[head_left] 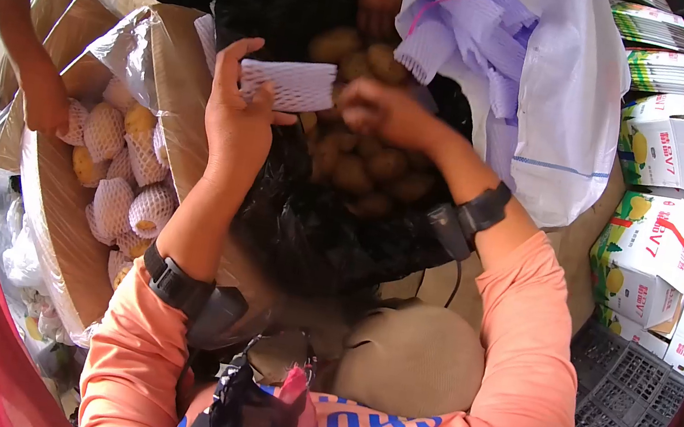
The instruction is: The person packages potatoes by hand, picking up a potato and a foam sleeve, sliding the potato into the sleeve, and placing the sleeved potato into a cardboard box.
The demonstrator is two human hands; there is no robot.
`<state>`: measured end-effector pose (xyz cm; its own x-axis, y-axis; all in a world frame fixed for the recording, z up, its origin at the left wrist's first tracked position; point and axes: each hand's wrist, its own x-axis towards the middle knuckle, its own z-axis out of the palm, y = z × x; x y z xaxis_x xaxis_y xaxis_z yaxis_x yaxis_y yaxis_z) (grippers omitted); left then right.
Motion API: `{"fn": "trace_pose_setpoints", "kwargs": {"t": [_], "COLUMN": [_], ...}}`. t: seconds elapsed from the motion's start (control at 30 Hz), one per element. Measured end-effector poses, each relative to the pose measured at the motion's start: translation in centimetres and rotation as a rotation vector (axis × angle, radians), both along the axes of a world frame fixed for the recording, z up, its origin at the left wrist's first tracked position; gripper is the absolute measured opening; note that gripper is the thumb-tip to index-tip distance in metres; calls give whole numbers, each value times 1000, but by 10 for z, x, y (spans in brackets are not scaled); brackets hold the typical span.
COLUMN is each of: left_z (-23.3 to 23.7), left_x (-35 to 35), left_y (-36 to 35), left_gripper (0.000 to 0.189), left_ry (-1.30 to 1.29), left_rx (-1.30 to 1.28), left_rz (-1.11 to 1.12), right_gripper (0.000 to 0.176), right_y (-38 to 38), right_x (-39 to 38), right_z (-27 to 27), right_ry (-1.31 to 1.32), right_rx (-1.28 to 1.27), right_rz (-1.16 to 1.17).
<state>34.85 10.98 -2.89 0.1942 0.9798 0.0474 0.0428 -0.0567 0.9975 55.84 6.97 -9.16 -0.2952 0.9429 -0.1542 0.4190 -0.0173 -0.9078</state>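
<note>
My left hand (242,113) grips a white foam net sleeve (295,85), thumb below and fingers behind it, the sleeve lying sideways and pointing right. My right hand (380,112) is at the sleeve's right end, fingers curled and blurred by motion; whether it holds anything I cannot tell. Below both hands, round brownish fruits (352,175) lie in shadow in a container lined with black plastic (337,244). To the upper right, a white woven sack (568,115) holds many foam net sleeves (480,21), some bound with pink string.
On the left, a cardboard box (59,218) holds yellow fruits in foam nets (123,152). Another person's hand (50,109) reaches into it; a second hand (381,5) is at the container's far side. Printed cartons (644,252) and black plastic crates (625,401) stand right.
</note>
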Motion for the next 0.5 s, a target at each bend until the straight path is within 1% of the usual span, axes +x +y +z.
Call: {"fn": "trace_pose_setpoints", "kwargs": {"t": [0.03, 0.07, 0.13, 0.17, 0.2, 0.23, 0.27, 0.33, 0.4, 0.43, 0.47, 0.5], "left_z": [2, -5, -29, -27, -24, -28, -33, -36, -34, -35, -37, -28], "left_x": [-3, -2, -5, -3, 3, 6, 8, 8, 7, 9, 10, 10], "left_y": [3, 4, 10, 7, 1, -2, 0, 0, 1, 1, 1, -3], "left_gripper": [44, 44, 36, 33, 30, 32, 36, 48, 65, 71, 77, 82], "left_ry": [51, 49, 405, 456, 513, 441, 367, 227, 220, 162, 101, 92], "left_rx": [-96, -91, 428, 355, 279, 249, 227, 251, 371, 348, 325, 247], "left_rz": [-13, -8, -158, -201, -231, -246, -259, -262, -296, -334, -381, -430], "right_gripper": [21, 21, 23, 23, 23, 25, 28, 41, 54, 54, 54, 55], "right_y": [-6, -19, -52, -51, -43, -36, -31, -27, -22, -18, -17, -17], "right_x": [-3, -11, -5, 1, 2, -7, -17, -19, 13, 7, 1, -5], "right_z": [-18, -40, -126, -157, -174, -153, -117, -71, -58, -36, -9, 11], "right_ry": [-442, -881, -1361, -1214, -1057, -1038, -1018, -825, -428, -425, -209, 13], "right_rx": [-50, -100, 471, 387, 311, 110, -88, -100, 186, 203, 19, -167], "right_rz": [155, 307, 358, 319, 294, 255, 218, 314, 201, 227, -82, -393]}}
